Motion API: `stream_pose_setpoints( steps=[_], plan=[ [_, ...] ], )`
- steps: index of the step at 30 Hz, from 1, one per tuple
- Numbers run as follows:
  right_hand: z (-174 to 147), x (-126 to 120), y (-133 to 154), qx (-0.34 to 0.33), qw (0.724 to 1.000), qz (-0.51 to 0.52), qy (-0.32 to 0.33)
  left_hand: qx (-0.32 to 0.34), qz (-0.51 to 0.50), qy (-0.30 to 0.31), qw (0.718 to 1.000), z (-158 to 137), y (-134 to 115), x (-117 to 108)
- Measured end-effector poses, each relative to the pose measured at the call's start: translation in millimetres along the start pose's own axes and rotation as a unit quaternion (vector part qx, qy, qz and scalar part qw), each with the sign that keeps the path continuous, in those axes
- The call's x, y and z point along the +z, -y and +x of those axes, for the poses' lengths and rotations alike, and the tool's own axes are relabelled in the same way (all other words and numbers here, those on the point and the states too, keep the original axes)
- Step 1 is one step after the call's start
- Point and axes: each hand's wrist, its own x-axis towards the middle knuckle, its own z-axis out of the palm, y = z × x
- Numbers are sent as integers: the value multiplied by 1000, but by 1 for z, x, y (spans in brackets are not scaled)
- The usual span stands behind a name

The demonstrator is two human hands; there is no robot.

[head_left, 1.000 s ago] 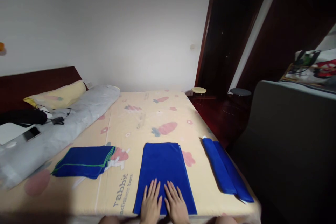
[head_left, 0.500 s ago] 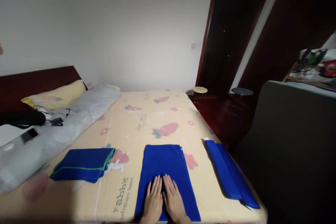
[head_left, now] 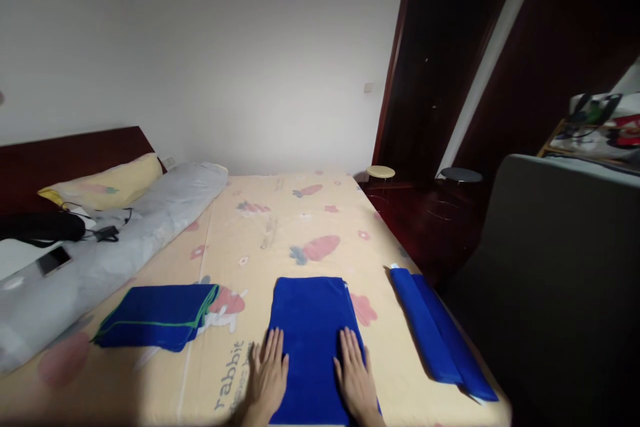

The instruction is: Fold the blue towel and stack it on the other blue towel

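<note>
Two bare hands, palms down, fingers extended and together: left hand point(head_left: 269, 377) flat, right hand point(head_left: 356, 379) flat beside it, set apart, wrists at frame bottom.

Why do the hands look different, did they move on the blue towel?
Yes. The left hand and right hand slid apart, from side by side at the middle of the blue towel out to its left and right edges.
</note>
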Motion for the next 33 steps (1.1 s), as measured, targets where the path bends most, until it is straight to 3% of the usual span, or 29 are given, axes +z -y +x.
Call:
stream_pose_setpoints(
  steps=[4, 7, 11, 14, 20, 23, 27, 30, 33],
  plan=[
    [24, -3, 38, -198, 976, 44, 75, 133, -6, 3, 991, 26, -34, 5],
    [53, -9, 45, -233, 962, 56, 129, 176, -4, 25, 984, 52, -38, 7],
    [96, -17, 30, -223, 958, 59, 170, 172, -7, 63, 983, 95, -21, 5],
    [128, -19, 11, -190, 967, 63, 159, 141, 3, 70, 987, 128, -2, 2],
    [169, -9, -26, -3, 994, 41, 99, -23, -12, 92, 995, 170, 32, 4],
    [175, -1, -34, 53, 996, 29, 64, -64, -7, 108, 992, 180, 38, 0],
    [178, 6, -30, 66, 997, 11, 39, -74, 37, 101, 991, 184, 28, -9],
    [174, 8, -13, 106, 994, -1, -4, -70, 56, 23, 996, 176, 7, -8],
    [152, 16, 12, 23, 1000, 19, -4, 9, 20, -37, 999, 153, -22, 10]
  ],
)
